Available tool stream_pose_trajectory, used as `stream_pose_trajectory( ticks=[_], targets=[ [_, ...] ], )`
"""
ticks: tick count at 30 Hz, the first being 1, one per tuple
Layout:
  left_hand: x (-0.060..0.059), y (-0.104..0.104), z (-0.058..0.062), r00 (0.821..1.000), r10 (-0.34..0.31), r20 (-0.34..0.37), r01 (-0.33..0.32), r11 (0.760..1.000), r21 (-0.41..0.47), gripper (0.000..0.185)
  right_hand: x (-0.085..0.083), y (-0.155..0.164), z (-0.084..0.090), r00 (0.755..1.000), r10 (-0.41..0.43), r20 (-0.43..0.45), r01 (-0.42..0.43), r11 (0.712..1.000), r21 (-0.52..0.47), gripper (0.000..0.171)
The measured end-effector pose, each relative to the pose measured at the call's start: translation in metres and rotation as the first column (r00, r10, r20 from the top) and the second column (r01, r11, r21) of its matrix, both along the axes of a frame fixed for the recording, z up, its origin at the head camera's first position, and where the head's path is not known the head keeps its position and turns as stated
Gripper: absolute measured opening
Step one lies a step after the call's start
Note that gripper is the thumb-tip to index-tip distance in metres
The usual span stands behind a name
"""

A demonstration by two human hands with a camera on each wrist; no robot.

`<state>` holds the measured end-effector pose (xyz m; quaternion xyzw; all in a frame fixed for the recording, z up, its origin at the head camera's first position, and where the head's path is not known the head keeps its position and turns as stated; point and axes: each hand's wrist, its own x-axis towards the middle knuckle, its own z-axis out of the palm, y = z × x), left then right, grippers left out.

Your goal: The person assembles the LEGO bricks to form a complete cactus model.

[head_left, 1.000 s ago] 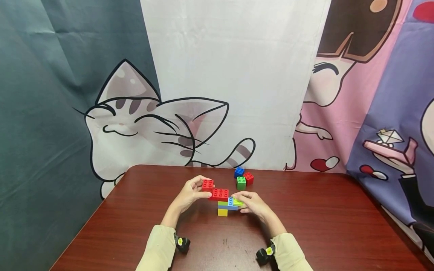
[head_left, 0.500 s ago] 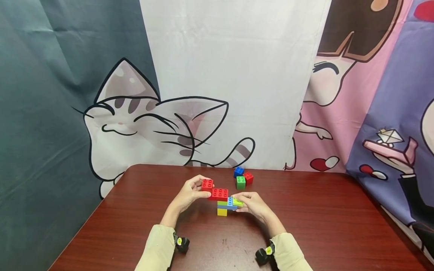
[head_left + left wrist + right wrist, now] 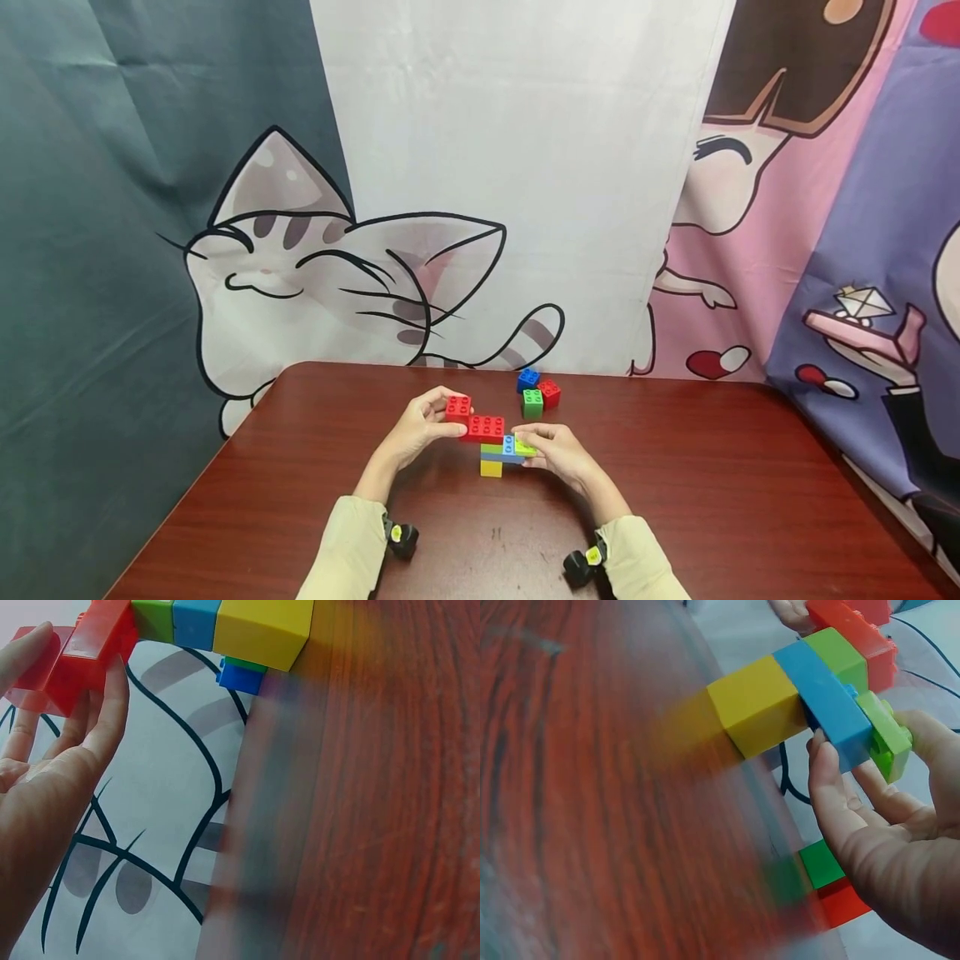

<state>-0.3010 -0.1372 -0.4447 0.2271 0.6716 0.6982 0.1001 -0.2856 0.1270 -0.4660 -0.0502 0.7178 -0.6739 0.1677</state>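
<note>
We take the block stack point(image 3: 492, 452), standing on the table point(image 3: 712, 500), as our landmark. Left of its top, our left hand point(image 3: 417, 429) pinches a small red block point(image 3: 458, 407) against the stack's long red brick point(image 3: 486, 428). On its right side, our right hand point(image 3: 557, 450) pinches the lime block point(image 3: 525, 447). Behind the stack, toward the curtain, sit three loose blocks point(image 3: 537, 393).

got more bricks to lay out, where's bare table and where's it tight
Bare table runs right of the right hand to the edge, and left of the left hand. A smaller patch lies near, between the sleeves. Crowded: the stack both hands hold, and the loose bricks just behind it.
</note>
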Motion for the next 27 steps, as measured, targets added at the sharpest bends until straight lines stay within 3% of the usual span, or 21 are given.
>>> stream_pose_trajectory(
  ticks=[10,19,27],
  targets=[
    [0.0006,-0.0008,-0.0015,1.0,0.0,-0.014,0.0,1.0,-0.001,0.045,0.001,0.0009,0.0,0.999,0.035,-0.021,-0.035,0.999,-0.017,0.048],
    [-0.0003,-0.0003,0.0003,1.0,-0.006,-0.01,0.006,1.0,0.0,0.044,0.0002,0.0009,-0.0009,0.999,0.016,-0.044,-0.015,1.0,0.014,0.05],
    [0.0002,0.0009,0.0007,1.0,-0.008,0.0,0.008,1.0,0.003,0.045,-0.0005,0.0022,-0.0048,0.998,0.028,-0.06,-0.03,0.999,-0.025,0.049]
  ],
)
